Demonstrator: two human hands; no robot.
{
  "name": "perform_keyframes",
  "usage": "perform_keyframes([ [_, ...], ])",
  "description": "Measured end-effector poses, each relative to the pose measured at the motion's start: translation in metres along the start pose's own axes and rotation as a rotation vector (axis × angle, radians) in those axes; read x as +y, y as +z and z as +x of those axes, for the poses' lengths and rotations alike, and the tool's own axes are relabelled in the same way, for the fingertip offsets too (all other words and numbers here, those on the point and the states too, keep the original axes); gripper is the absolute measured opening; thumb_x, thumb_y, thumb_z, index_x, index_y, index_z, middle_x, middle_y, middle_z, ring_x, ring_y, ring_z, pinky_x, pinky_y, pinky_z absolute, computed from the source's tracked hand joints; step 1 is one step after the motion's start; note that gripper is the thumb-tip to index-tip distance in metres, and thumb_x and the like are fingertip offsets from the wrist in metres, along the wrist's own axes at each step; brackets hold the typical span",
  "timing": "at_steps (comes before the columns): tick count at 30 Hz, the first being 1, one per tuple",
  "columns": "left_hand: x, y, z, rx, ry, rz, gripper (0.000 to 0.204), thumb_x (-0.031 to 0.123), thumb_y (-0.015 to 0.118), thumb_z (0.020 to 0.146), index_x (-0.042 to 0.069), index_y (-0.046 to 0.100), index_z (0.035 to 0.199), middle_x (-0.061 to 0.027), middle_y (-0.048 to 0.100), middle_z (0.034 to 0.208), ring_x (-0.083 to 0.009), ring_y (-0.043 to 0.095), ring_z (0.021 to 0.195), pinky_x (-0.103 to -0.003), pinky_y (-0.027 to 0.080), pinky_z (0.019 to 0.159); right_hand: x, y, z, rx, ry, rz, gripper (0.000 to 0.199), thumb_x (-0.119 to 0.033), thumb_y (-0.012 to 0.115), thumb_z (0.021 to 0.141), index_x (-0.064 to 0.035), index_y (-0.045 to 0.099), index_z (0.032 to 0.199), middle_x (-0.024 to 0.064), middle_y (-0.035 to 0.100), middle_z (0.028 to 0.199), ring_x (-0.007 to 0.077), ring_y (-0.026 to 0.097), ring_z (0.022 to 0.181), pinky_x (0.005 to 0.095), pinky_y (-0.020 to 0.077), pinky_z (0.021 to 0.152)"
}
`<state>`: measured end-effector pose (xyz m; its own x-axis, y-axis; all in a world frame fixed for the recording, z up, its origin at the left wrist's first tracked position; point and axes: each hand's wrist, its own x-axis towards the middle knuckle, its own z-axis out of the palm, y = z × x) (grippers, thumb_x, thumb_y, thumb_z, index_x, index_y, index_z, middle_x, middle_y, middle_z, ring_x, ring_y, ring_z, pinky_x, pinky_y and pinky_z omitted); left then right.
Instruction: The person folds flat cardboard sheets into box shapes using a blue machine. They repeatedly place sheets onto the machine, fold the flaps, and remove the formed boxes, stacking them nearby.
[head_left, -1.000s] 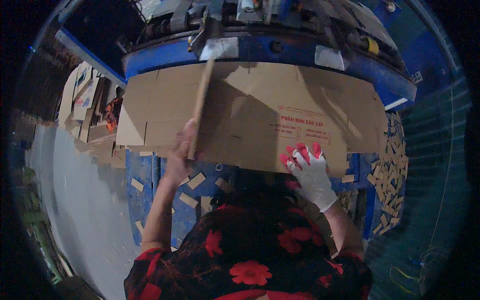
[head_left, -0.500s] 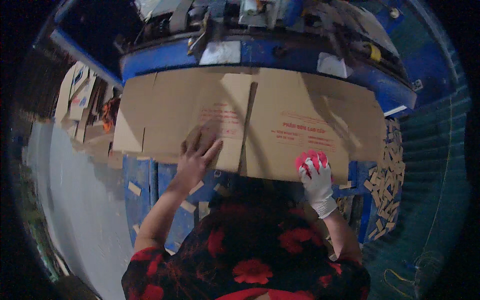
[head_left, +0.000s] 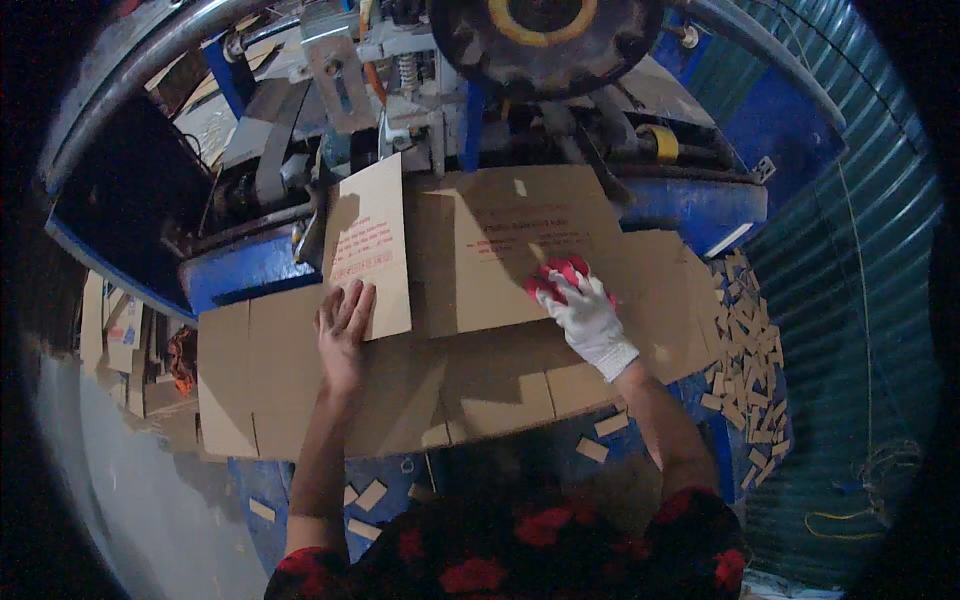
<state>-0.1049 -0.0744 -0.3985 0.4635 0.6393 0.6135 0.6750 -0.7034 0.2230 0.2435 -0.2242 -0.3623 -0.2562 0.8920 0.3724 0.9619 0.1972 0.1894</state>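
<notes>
My bare left hand rests with its fingers stretched out on the lower edge of a narrow panel of a brown cardboard box blank. That panel tilts up and carries red print. My right hand, in a white knit glove with red fingertips, presses on the wider panel of the blank with its fingers spread. The blank's far edge reaches the blue machine, where part of it passes beneath the machine's metal parts. Another flat cardboard sheet lies below it, nearer to me.
A large dark wheel with a yellow ring hangs above the machine's middle. Small cardboard offcuts are heaped at the right, beside a green corrugated wall. More offcuts lie on the blue surface near me. Cardboard pieces stand at the left.
Both hands have moved forward, away from my body, with the printed blank sliding toward the machine. Its left panel now tilts up. The head view has shifted, showing more of the machine.
</notes>
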Motion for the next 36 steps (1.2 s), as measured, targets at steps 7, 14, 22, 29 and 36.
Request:
perform_keyframes([
  [7, -0.033, 0.05, 0.092, -0.1, -0.126, 0.318, 0.055, 0.007, 0.053, 0.082, 0.021, 0.05, 0.135, -0.0107, 0.053, 0.118, -0.0291, 0.049, 0.108, -0.043, 0.039, 0.084, 0.071, 0.043, 0.105, 0.048, -0.046, -0.04, 0.046, -0.007, 0.052, 0.08, -0.0157, 0.054, 0.125, 0.0082, 0.054, 0.127, 0.032, 0.049, 0.119, 0.0483, 0.0359, 0.104],
  [14, -0.066, 0.079, 0.125, -0.072, -0.053, 0.003, 0.048, 0.002, 0.052, 0.089, 0.01, 0.046, 0.136, -0.0202, 0.049, 0.126, -0.0371, 0.052, 0.113, -0.041, 0.045, 0.093, 0.107, 0.043, 0.154, 0.002, 0.2, -0.001, 0.05, -0.009, 0.06, 0.075, -0.0149, 0.054, 0.125, 0.0092, 0.057, 0.122, 0.0306, 0.055, 0.111, 0.0438, 0.0453, 0.092],
  [22, -0.148, -0.047, -0.081, -0.019, -0.036, 0.287, 0.034, 0.022, 0.051, 0.096, 0.002, 0.056, 0.123, -0.0163, 0.056, 0.125, -0.0322, 0.051, 0.116, -0.045, 0.043, 0.095, 0.179, 0.007, -0.029, 0.15, 0.771, -0.013, 0.044, -0.012, 0.065, 0.078, -0.0086, 0.056, 0.12, 0.0134, 0.063, 0.109, 0.0342, 0.059, 0.099, 0.0416, 0.0481, 0.085],
  [29, -0.221, -0.1, -0.183, -0.6, -0.584, 0.929, 0.051, 0.029, 0.042, 0.097, 0.017, 0.031, 0.146, -0.0185, 0.026, 0.151, -0.0377, 0.033, 0.135, -0.051, 0.04, 0.1, 0.279, 0.048, -0.137, -0.008, 1.35, 0.342, 0.056, -0.044, 0.073, 0.073, -0.0043, 0.063, 0.112, 0.0186, 0.064, 0.113, 0.0348, 0.06, 0.106, 0.0431, 0.0471, 0.09],
  [36, -0.192, -0.097, -0.162, -0.822, -0.624, 1.051, 0.048, 0.023, 0.034, 0.1, 0.021, 0.028, 0.147, -0.0148, 0.026, 0.152, -0.0368, 0.033, 0.135, -0.055, 0.04, 0.097, 0.291, 0.029, -0.205, 0.413, 1.649, 0.226, 0.025, -0.024, 0.07, 0.077, -0.0012, 0.07, 0.087, 0.0145, 0.068, 0.078, 0.0269, 0.065, 0.073, 0.0368, 0.05, 0.062],
])
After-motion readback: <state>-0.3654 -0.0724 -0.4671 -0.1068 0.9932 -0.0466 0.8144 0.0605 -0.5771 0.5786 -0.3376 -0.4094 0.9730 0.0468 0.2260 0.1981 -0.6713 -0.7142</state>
